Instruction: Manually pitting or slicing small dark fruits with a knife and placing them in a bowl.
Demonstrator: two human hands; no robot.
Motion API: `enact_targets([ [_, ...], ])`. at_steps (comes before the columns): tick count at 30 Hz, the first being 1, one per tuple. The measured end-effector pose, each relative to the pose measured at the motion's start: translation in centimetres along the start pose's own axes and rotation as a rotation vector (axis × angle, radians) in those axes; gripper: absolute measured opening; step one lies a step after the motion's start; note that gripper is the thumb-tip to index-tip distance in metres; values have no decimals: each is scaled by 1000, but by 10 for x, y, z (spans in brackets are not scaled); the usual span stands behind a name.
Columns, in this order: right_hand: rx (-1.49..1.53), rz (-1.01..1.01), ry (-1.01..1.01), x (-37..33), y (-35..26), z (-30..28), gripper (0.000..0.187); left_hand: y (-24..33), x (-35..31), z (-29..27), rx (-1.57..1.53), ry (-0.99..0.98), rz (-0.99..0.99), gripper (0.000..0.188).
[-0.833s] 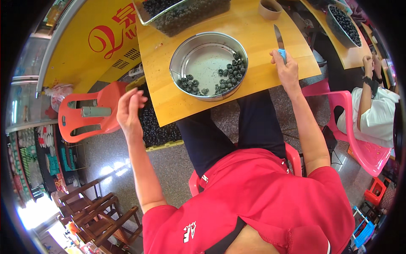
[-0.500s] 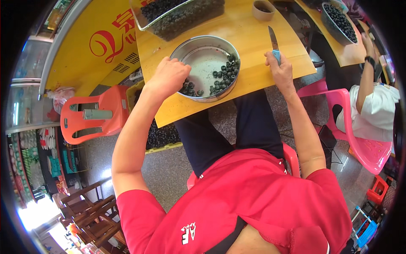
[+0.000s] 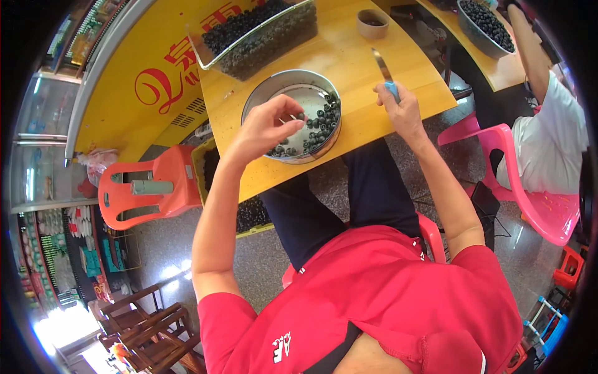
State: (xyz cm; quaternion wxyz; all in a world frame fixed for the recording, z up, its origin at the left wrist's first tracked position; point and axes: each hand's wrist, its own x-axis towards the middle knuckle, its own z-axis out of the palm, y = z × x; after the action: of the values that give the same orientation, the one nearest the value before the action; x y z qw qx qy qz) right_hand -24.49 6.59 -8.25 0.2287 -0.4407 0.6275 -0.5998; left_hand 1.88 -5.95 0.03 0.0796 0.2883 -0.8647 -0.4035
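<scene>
A round metal pan (image 3: 257, 91) on the yellow table holds small, dark, round pieces (image 3: 322, 124), some showing pale centres, mostly along its right and near sides. Over the pan, my left hand (image 3: 269, 124) is closed in a pinch, with what looks like one dark round piece at the fingertips. To the right of the pan, above the table's near edge, my right hand (image 3: 402, 109) is closed round the blue handle of a knife (image 3: 381, 64). Its blade points up and away from me.
A clear bin (image 3: 268, 53) heaped with dark pieces stands at the table's far left. A small brown bowl (image 3: 372, 25) sits at the far right. An orange chair (image 3: 149, 187) is on the left; a person in white (image 3: 545, 143) sits on a pink chair (image 3: 536, 212) to the right.
My left hand has moved from the pan's left rim to over its inside, its fingers now pinched there. The knife stays in my right hand. The whole view has shifted slightly.
</scene>
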Motion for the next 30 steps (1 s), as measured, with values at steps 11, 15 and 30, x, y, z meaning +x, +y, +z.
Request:
enact_targets([
  [11,511,113,-450,-29,-111,46,20,46,-40,33,-861,258,104,28],
  [15,576,271,-502,-32,-124,53,20,43,-44,40,-932,360,173,24],
  [30,554,226,-449,-34,-123,65,20,41,-48,58,-1122,526,51,19],
])
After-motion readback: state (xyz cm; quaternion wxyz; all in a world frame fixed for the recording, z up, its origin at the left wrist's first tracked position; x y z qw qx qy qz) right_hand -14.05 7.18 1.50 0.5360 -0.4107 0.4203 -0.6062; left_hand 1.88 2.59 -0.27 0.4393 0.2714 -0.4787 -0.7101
